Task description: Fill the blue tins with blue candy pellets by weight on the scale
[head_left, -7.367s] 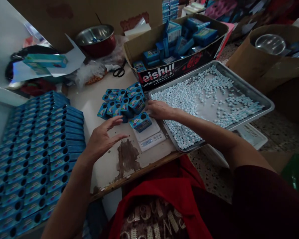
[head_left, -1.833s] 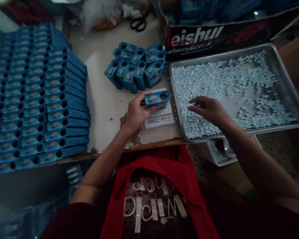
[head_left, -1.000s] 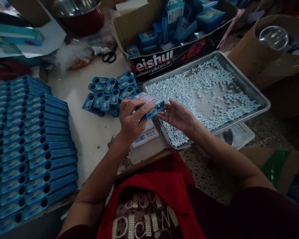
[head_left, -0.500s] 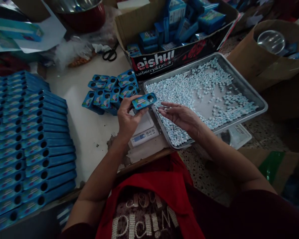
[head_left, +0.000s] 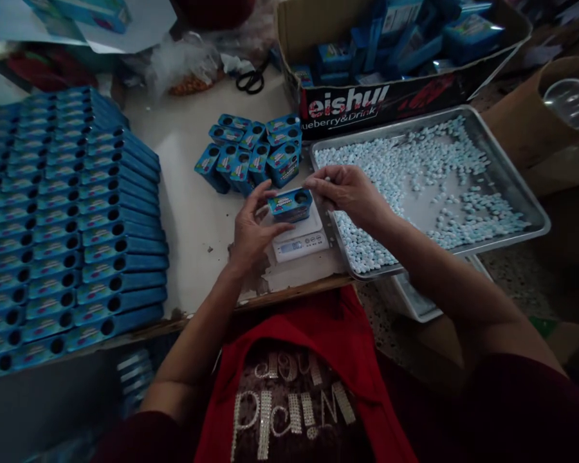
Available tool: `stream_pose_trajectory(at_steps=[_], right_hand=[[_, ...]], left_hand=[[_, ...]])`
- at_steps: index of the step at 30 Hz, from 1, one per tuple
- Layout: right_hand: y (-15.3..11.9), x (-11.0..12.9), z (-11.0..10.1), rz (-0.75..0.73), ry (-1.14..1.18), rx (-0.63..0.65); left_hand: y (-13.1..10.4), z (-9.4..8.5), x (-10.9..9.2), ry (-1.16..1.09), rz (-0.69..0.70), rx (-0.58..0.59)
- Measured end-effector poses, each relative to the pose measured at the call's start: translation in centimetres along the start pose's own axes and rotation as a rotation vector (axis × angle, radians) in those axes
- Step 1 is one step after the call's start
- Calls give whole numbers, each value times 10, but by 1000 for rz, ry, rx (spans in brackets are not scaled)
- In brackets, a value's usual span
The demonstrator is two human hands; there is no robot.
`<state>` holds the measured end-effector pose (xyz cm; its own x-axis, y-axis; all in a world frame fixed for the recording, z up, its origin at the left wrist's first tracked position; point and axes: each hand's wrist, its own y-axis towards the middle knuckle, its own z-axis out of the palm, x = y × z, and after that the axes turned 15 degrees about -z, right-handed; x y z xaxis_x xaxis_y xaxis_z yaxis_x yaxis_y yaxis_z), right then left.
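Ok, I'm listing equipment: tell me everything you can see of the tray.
The tray is shallow, rectangular and grey, metal-looking, with a raised rim and rounded corners. It lies roughly flat, overhanging the table on the right. Blue-white pellets lie in it, thickest at left, with bare patches mid-tray. The right hand hides part of its left side; any touch is unclear.

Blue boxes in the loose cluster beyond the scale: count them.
10 visible: five blue boxes in the front row, three behind at left, two behind at right; others may be hidden.
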<state>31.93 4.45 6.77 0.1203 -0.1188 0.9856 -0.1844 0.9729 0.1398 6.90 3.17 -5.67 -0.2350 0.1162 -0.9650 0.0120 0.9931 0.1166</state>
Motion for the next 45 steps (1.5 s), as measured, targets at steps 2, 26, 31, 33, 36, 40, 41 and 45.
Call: stream_pose_trajectory(at_steps=[2, 26, 31, 33, 36, 40, 41, 45], right_hand=[[6, 2, 3, 6, -27, -1], [13, 10, 8, -23, -220, 11], [14, 7, 11, -30, -205, 17], [12, 4, 14, -59, -229, 23], [10, 2, 15, -70, -242, 16], [15, 10, 2, -85, -176, -74], [20, 10, -4, -89, -150, -100], [55, -5, -24, -121, -173, -101]], left_hand=[[-4, -26, -11, 78, 11, -38], [-4, -61, -93, 150, 285, -244], [-9, -53, -95, 279, 254, -251], [-8, -50, -89, 345, 231, -223], [-4, -37, -80, 448, 195, -151], [5, -1, -80, 604, 151, 28], [7, 8, -82, 638, 138, 86], [24, 6, -91, 685, 102, 116]])
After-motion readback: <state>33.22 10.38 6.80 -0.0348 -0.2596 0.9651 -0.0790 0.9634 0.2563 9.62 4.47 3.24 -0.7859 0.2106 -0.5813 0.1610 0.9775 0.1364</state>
